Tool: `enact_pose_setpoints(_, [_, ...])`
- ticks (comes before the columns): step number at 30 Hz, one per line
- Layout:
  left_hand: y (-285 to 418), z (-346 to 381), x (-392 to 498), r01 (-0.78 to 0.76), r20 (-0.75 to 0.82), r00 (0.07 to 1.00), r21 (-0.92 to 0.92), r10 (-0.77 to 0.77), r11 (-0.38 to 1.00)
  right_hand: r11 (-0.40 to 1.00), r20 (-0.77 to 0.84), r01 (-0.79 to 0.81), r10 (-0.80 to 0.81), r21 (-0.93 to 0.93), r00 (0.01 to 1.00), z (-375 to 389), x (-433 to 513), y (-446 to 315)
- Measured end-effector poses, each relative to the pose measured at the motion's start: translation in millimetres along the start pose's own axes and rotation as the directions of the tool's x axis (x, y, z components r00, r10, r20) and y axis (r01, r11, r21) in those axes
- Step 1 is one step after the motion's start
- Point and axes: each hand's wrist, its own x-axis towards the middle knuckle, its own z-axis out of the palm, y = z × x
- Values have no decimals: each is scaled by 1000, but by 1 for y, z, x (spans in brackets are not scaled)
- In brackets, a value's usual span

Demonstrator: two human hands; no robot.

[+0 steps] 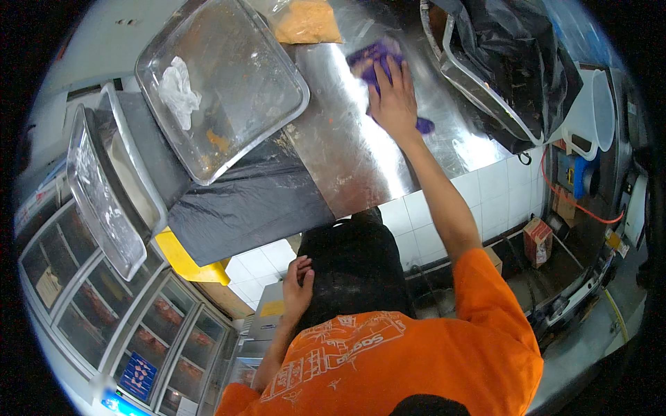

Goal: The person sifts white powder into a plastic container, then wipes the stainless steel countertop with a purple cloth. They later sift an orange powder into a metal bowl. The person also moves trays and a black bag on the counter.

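Note:
My right hand point(394, 104) lies spread on a crumpled purple cloth point(387, 52), pressing it against the stainless steel table point(333, 119). Parts of the cloth stick out past the fingertips and beside the wrist. The cloth and fingertips look slightly blurred. My left hand point(299, 283) hangs beside my dark trousers, away from the table, with its fingers loosely curled and nothing visible in it. Left of the cloth, a large metal tray point(229, 88) with orange-brown residue holds a crumpled white plastic bag point(178, 93). A clear bag of orange crumbs point(307, 22) lies at the table's far side.
Black plastic sheeting point(255, 203) covers the table's left part. More metal trays point(104, 192) stand at the left, near glass-door fridges point(145, 333). At the right are a tray under black plastic point(515, 57) and a white plastic jug point(590, 114). A yellow crate point(190, 262) sits below.

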Motion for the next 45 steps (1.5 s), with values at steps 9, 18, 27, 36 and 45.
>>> enact_pose_setpoints(9, [-21, 33, 104, -322, -38, 893, 642, 448, 696, 913, 340, 310, -389, 266, 856, -19, -118, -104])
enact_pose_setpoints(18, [-33, 24, 144, -651, 272, 681, 649, 680, 393, 996, 138, 6, -18, 88, 990, -61, -158, -28])
enact_pose_setpoints(27, [-22, -53, 125, -729, 142, 631, 445, 762, 520, 995, -10, 100, -100, 5, 995, -1, -81, -54])
enact_pose_setpoints(36, [50, -170, 67, -793, -319, 441, 298, 839, 531, 768, 366, 436, -618, 469, 696, 76, -201, -242])
enact_pose_setpoints(45, [56, -183, 75, -840, -238, 527, 1, 816, 543, 980, -212, 159, -131, 121, 968, 47, -79, -147])
